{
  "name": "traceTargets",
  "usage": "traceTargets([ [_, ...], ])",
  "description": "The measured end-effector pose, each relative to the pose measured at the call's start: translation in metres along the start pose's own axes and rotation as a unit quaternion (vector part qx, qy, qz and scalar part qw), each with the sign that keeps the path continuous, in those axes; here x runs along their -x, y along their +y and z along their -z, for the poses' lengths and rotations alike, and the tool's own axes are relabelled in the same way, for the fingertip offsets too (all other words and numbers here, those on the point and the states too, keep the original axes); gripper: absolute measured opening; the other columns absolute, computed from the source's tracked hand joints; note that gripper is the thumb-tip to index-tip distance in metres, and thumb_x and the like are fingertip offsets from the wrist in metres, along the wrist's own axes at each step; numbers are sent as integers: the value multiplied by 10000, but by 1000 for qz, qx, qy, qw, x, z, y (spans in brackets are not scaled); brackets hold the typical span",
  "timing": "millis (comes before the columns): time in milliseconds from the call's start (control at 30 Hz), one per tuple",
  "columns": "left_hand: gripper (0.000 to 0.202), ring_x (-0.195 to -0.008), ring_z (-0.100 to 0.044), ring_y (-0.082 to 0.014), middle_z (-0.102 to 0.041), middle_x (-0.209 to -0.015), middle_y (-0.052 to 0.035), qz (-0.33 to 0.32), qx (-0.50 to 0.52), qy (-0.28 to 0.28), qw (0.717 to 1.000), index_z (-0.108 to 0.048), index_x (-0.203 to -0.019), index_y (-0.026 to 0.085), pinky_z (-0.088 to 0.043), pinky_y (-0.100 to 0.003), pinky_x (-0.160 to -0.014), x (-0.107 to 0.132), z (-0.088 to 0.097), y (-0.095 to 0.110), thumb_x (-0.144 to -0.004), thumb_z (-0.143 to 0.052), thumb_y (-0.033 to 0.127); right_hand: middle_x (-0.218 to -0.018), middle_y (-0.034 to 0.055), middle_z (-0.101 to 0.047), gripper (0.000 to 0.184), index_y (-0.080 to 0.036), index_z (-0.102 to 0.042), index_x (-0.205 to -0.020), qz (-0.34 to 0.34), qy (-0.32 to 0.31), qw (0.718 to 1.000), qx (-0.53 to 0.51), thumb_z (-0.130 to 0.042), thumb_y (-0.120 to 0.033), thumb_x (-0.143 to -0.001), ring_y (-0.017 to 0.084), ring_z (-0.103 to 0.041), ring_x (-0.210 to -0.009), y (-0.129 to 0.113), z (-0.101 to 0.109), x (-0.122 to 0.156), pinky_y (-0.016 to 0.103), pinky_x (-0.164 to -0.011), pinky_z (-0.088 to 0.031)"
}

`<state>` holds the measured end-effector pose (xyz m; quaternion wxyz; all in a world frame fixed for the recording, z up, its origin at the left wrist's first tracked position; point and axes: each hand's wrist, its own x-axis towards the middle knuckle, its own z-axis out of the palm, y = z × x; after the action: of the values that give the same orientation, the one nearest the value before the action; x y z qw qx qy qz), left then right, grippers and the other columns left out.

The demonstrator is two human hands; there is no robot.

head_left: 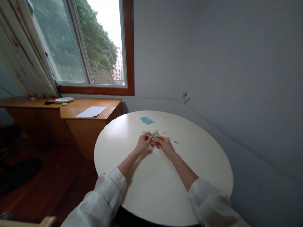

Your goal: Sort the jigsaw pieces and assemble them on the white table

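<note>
A small heap of jigsaw pieces (155,136), teal, white and red, lies near the middle of a round cream table (132,176). My left hand (143,142) and my right hand (164,144) meet over the heap, fingers curled and pinched on pieces. What exactly each pinch holds is too small to name. A few loose pieces (176,142) lie just right of my right hand. A small colourful picture card (146,120) lies flat further back on the table.
A wooden desk (78,119) stands left of the table under a window, bearing a white sheet (92,111), a white plate (64,100) and a dark object (49,102). Grey walls close the right side. A dark rug (16,176) lies on the wooden floor.
</note>
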<state>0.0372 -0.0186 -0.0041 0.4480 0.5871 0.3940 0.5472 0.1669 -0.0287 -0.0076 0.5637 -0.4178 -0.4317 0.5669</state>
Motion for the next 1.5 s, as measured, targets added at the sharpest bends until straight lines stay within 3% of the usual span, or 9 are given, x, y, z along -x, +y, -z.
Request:
traceTargets([
  [133, 211, -410, -462, -62, -527, -478, 45, -2, 10, 1, 1000, -569, -781, 129, -367, -177, -423, 0, 1, 1, -655, -615, 292, -517, -17, -599, 243, -150, -618, -719, -8, 6, 1000, 7, -711, -234, -511, 85, -522, -452, 1, 1, 0, 183, -409, -343],
  [367, 248, -397, -457, -58, -499, -446, 60, 3, -35, 14, 999, -572, -896, 118, -349, -164, -410, -2, 4, -7, -686, -586, 250, -600, -18, -630, 222, -164, -651, -717, 15, -11, 1000, -8, -684, -213, -503, 87, -557, -523, -1, -2, 4, 209, -525, -431],
  [600, 208, -393, -454, -58, -492, -444, 63, 0, -62, 11, 998, -569, -888, 125, -347, -166, -414, -2, 3, -13, -713, -554, 238, -631, -3, -634, 159, -164, -653, -668, 47, 0, 999, 17, -659, -217, -519, 104, -565, -568, 1, -1, 3, 240, -575, -457],
  [1033, 174, -401, -438, -50, -479, -451, 59, 22, -100, -1, 995, -587, -870, 107, -344, -162, -426, 2, -4, -10, -715, -510, 131, -620, -17, -624, 114, -159, -620, -601, 47, -3, 999, 17, -661, -200, -503, 109, -583, -584, 3, -4, 5, 249, -609, -474],
  [1500, 298, -443, -460, -66, -502, -483, 47, -26, -129, -36, 991, -605, -886, 114, -336, -180, -460, 4, 0, -16, -664, -633, 311, -476, -51, -548, 256, -156, -596, -644, 73, 16, 995, 71, -710, -296, -461, 65, -452, -412, 7, -1, -1, 198, -413, -349],
])
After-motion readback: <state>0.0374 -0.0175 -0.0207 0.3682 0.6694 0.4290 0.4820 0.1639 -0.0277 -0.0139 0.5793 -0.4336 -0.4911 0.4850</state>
